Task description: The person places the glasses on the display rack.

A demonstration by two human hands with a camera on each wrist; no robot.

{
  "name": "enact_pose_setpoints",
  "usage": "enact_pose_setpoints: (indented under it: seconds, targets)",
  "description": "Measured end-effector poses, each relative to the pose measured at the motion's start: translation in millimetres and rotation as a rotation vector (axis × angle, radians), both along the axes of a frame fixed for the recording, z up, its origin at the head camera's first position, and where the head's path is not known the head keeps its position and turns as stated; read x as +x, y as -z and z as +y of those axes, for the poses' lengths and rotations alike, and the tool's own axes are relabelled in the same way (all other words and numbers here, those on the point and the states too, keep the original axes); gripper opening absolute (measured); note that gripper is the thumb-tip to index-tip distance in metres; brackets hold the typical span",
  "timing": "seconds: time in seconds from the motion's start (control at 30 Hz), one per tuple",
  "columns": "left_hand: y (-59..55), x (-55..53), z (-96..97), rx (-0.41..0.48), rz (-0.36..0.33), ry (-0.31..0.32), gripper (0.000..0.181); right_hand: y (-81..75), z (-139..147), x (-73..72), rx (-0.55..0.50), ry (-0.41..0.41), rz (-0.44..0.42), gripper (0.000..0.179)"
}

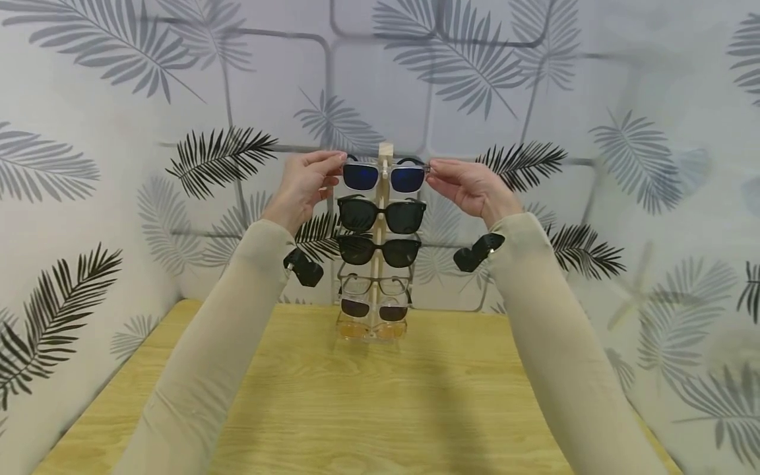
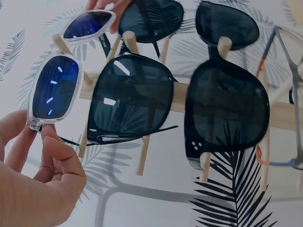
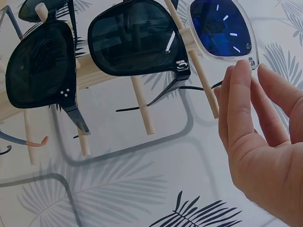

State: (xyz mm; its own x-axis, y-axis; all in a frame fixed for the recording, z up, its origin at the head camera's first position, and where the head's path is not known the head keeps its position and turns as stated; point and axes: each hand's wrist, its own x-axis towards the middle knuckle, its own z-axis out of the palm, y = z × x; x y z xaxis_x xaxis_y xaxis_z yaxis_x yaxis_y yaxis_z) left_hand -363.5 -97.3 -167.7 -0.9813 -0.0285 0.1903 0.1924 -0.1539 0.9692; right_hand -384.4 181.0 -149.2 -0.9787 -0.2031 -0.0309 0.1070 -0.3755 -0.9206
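A pair of clear-framed sunglasses [image 1: 360, 177] with dark blue lenses sits at the top peg of a wooden eyewear stand [image 1: 386, 152]. My left hand [image 1: 305, 185] pinches its left hinge corner between thumb and fingers. At the opposite corner, my right hand [image 1: 469, 187] holds the frame by the hinge with its fingertips. The left wrist view shows the left lens [image 2: 56, 87] upright beside the pegs, with the fingers below the hinge. Directly under this pair hang black sunglasses [image 1: 358, 215], and a second black pair [image 1: 355, 251] is below those.
Lower on the stand are thin-framed clear glasses [image 1: 356, 285], dark-lensed sunglasses [image 1: 355, 308] and an orange-tinted pair [image 1: 354, 330]. The stand rises from a wood-grain table [image 1: 332, 409]. Behind it is a wall [image 1: 279, 79] with a leaf pattern.
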Motion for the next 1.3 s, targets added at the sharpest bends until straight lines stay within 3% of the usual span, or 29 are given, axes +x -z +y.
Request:
enact_pose_setpoints:
  seconds: [0.3, 0.47, 0.6, 0.8, 0.97, 1.3]
  targets:
    - [5.1, 0.9, -4.0, -0.067, 0.048, -0.013, 0.041, 7.3, 4, 4.5, 0.073, 0.02, 0.017, 0.011]
    - [15.1, 5.4, -12.2, -0.119, 0.081, -0.031, 0.046, 22.2, 8, 16.3, 0.14, 0.041, 0.041, 0.028]
    - [27.7, 12.7, -18.1, -0.257, 0.125, -0.032, 0.051, 34.9, 11, 28.4, 0.201, 0.052, 0.07, 0.028]
    - [46.1, 25.7, -24.6, -0.445, 0.155, -0.037, 0.043, 54.2, 14, 45.0, 0.344, 0.041, 0.133, 0.025]
    - [62.6, 37.4, -28.0, -0.462, 0.119, 0.014, 0.044, 71.7, 16, 55.1, 0.465, -0.001, 0.197, 0.03]
    - [94.7, 50.7, -27.6, -0.475, 0.073, 0.083, 0.043, 111.6, 19, 71.9, 0.532, -0.049, 0.207, 0.027]
